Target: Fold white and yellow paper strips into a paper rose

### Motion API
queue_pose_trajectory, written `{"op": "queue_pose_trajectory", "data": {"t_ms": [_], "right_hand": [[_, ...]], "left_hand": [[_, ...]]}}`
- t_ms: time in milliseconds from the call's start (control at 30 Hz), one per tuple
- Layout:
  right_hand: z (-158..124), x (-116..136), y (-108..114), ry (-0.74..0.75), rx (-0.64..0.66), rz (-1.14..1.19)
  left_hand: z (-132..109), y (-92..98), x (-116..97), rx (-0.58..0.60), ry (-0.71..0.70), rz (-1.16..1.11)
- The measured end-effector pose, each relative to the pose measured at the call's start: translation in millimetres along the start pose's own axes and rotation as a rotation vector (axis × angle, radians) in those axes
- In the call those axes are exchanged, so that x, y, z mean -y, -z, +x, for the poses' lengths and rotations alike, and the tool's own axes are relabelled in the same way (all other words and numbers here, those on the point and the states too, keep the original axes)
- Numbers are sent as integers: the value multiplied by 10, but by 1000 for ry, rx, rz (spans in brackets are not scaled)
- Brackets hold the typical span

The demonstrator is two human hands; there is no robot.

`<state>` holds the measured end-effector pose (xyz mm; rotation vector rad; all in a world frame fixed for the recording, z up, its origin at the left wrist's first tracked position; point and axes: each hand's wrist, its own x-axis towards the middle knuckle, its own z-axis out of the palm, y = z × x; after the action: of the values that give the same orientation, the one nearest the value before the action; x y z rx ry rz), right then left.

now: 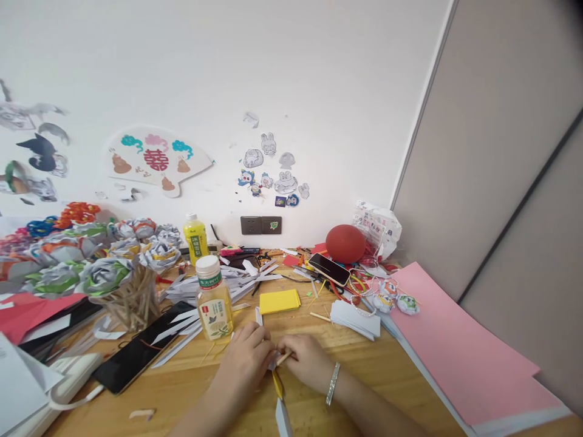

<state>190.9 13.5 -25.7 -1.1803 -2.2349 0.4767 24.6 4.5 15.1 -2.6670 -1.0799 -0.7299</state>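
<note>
My left hand is closed on a long folded paper strip that passes under its fingers. One end of the strip shows above the knuckles; the other runs toward the front edge, white with a yellow part near the hand. My right hand, a silver bracelet at its wrist, pinches a short wooden stick. The stick's end meets the strip where both hands come together. Fingers hide the exact contact. Just beyond the hands lies a stack of yellow paper.
A tea bottle stands left of my hands. White paper strips overlap a black phone. At left, paper flowers rise from a cup of sticks. White paper, another phone and pink sheets lie rightward.
</note>
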Motion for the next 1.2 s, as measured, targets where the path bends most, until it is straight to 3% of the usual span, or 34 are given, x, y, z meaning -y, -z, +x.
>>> {"op": "queue_pose_trajectory", "data": {"t_ms": [300,600,800,1200], "right_hand": [[-27,10,-9,10,-36,7],[-44,5,63,148,-42,-102],[-42,5,69,152,-47,-79],[-39,-10,21,94,-55,24]], "left_hand": [[-6,58,-54,27,34,-64],[-42,-32,1,-13,-13,11],[-33,60,-49,11,-12,14],[-15,67,4,66,50,-44]]}}
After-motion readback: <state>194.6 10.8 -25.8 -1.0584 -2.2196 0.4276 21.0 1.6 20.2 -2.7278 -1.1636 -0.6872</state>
